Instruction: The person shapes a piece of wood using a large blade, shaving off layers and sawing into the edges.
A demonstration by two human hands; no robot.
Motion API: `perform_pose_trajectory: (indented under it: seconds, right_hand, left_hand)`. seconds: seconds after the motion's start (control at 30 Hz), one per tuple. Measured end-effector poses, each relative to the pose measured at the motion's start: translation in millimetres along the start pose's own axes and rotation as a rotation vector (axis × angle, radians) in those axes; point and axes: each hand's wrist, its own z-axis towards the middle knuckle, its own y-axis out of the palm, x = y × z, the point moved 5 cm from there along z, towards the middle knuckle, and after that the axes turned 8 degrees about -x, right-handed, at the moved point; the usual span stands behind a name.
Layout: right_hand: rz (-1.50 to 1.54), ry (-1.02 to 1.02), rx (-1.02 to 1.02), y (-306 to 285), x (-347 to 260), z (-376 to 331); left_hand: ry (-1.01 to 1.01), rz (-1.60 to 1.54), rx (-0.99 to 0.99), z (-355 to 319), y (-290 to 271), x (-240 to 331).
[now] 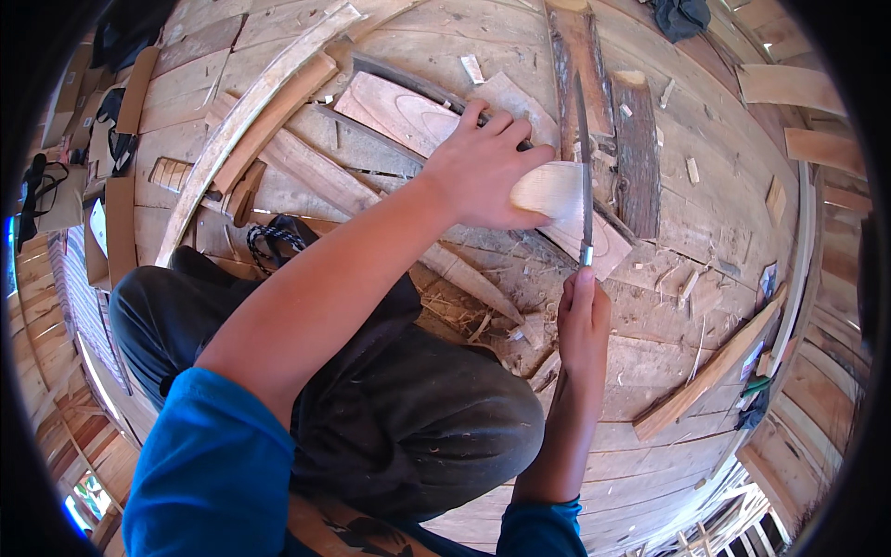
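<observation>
We crouch on a plank floor (705, 186) strewn with boards, offcuts and shavings, our dark-trousered knee (408, 408) low in the middle and a long curved strip of wood (251, 111) lying off to our left. Our left hand (483, 167) is pressed down with fingers closed over a pale wooden block (549, 190), which rests on a flat reddish board (399, 111). Our right hand (583, 320) is clenched around the handle of a long thin blade (583, 158), whose edge lies against the block's right side.
</observation>
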Motion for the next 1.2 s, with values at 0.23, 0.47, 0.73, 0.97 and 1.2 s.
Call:
perform_pose_trajectory:
  seconds: [0.23,0.47,0.73,0.97,1.2]
  right_hand:
    - [0.004,0.102,0.006,-11,13,-9]
    - [-0.041,0.039,0.009,-10,10,-6]
    - [0.043,0.091,-0.062,-25,28,-34]
    - [-0.015,0.004,0.008,-12,7,10]
    - [-0.01,0.074,-0.036,-16,12,-5]
  left_hand:
    - [-0.048,-0.027,-0.033,6,1,-5]
    - [-0.006,0.031,0.01,3,2,0]
    - [-0.064,0.016,-0.05,7,-2,0]
    - [-0.029,0.067,0.028,7,4,0]
    - [-0.016,0.081,-0.038,4,-1,-1]
